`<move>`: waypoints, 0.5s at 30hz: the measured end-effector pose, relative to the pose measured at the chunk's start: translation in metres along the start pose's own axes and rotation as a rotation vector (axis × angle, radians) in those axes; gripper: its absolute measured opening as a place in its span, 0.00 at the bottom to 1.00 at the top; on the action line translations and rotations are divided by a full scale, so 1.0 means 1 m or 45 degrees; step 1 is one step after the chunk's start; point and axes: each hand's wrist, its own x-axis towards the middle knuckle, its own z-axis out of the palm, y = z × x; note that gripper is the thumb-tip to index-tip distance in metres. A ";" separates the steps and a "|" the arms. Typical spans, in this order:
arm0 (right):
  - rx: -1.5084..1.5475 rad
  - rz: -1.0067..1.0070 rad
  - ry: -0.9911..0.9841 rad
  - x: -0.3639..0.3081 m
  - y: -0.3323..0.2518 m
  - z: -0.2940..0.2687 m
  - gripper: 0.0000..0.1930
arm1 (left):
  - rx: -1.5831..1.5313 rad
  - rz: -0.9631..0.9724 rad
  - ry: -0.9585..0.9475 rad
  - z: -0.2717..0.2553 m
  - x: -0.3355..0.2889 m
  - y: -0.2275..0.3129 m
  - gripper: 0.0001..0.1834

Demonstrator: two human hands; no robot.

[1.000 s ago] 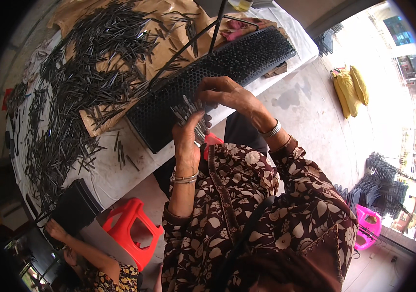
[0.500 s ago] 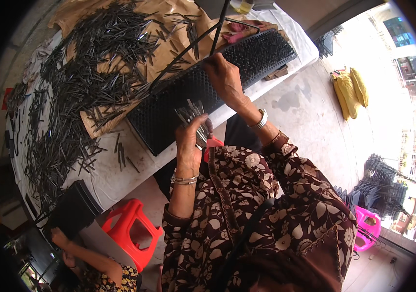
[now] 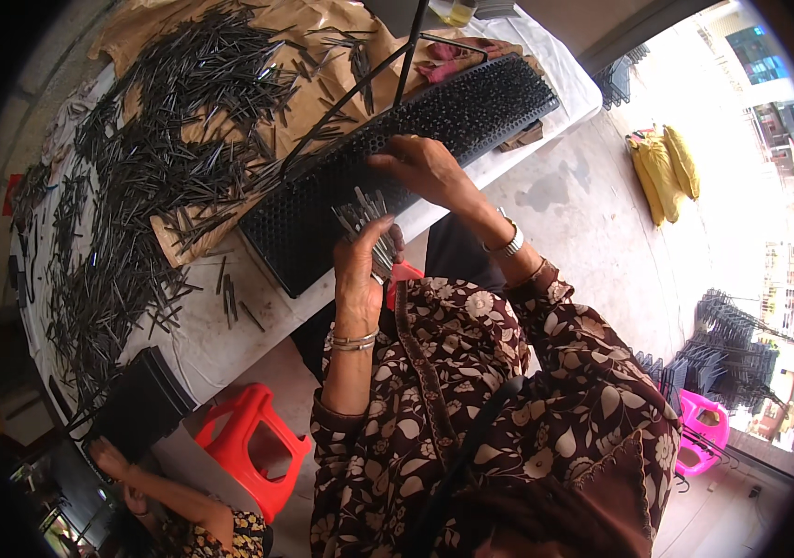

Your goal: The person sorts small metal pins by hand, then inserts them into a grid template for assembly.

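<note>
One right hand (image 3: 425,167), now lower on black perforated board (image 3: 471,102).

A bundle of thin dark pins (image 3: 364,216) is gripped in the left hand (image 3: 360,265), while the right hand (image 3: 420,166) is pressed fingertips-down onto a long black perforated board (image 3: 471,107) — loose pins (image 3: 165,149) are heaped on brown paper (image 3: 323,28) beyond it.
</note>
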 end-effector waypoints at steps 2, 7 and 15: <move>0.228 0.183 -0.355 -0.011 -0.010 -0.015 0.10 | 0.034 0.017 -0.014 -0.001 0.000 0.000 0.06; 0.526 -0.013 -0.247 -0.026 -0.018 -0.020 0.09 | 0.073 0.008 0.013 0.001 0.000 -0.001 0.07; 0.105 -0.191 0.513 0.013 0.007 0.001 0.07 | 0.039 -0.028 0.023 0.007 -0.002 0.002 0.08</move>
